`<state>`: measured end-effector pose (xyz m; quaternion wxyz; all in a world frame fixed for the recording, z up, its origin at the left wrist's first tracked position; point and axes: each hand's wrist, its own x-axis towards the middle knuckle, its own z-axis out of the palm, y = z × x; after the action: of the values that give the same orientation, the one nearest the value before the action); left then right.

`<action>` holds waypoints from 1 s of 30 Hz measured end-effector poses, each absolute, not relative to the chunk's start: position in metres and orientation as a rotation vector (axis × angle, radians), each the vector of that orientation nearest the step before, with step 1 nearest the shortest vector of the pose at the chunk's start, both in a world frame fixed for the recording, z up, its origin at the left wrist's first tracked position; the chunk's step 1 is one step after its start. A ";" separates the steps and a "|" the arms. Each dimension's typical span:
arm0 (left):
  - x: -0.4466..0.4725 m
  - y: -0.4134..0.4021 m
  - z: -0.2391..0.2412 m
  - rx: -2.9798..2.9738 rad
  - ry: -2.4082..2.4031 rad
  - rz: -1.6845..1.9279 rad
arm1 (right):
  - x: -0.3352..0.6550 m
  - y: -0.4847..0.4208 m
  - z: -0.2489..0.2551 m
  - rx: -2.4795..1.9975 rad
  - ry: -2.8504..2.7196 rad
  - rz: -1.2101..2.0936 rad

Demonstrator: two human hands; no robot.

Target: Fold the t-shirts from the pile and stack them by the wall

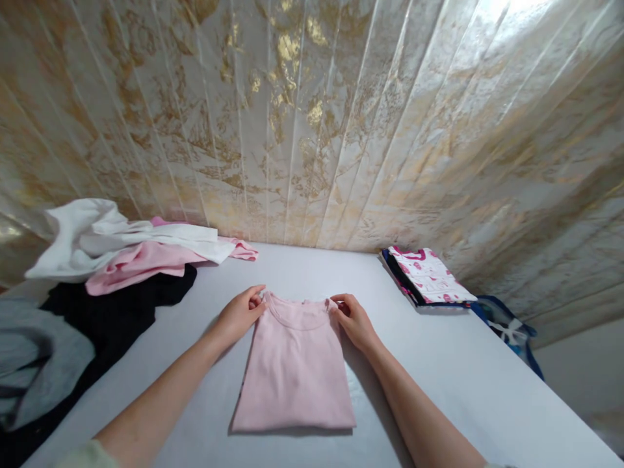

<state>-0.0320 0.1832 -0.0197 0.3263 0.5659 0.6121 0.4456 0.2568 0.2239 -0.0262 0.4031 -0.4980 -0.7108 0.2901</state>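
Note:
A pink T-shirt [297,370], folded into a neat rectangle, lies in front of me with its round neckline at the far end. My left hand [244,311] pinches its upper left corner beside the collar. At the upper right corner, my right hand [355,320] grips the fabric between thumb and fingers. Both forearms reach in from the near edge, on either side of the shirt. The shirt's underside is hidden.
On the white table [205,403], loose white [121,231], pink [146,263], black [121,312] and grey clothes [63,351] heap at left. A stack of folded clothes [431,276] lies at back right, near a blue-edged bag [509,328]. A gold-patterned wall [292,130] stands behind.

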 end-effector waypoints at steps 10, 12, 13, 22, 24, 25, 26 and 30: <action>-0.033 0.188 -0.015 1.413 1.507 1.141 | 0.257 0.224 -0.027 -1.232 -1.776 0.713; -0.034 0.188 -0.015 1.424 1.461 1.147 | 0.257 0.224 -0.028 -1.217 -1.764 0.736; -0.033 0.187 -0.014 1.432 1.447 1.145 | 0.257 0.225 -0.028 -1.206 -1.758 0.746; -0.023 0.175 0.000 1.520 1.446 1.091 | 0.256 0.224 -0.025 -1.188 -1.769 0.761; -0.024 0.177 -0.005 1.479 1.476 1.138 | 0.256 0.226 -0.026 -1.175 -1.772 0.796; -0.025 0.178 -0.008 1.458 1.489 1.169 | 0.257 0.226 -0.027 -1.168 -1.771 0.806; -0.026 0.179 -0.010 1.442 1.498 1.195 | 0.257 0.227 -0.028 -1.163 -1.773 0.807; -0.029 0.182 -0.019 1.431 1.529 1.245 | 0.257 0.230 -0.032 -1.198 -1.813 0.731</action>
<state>-0.0290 0.1824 -0.0185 0.3452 0.5513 0.5891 0.4796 0.2569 0.2300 -0.0317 0.4117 -0.4762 -0.7207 0.2905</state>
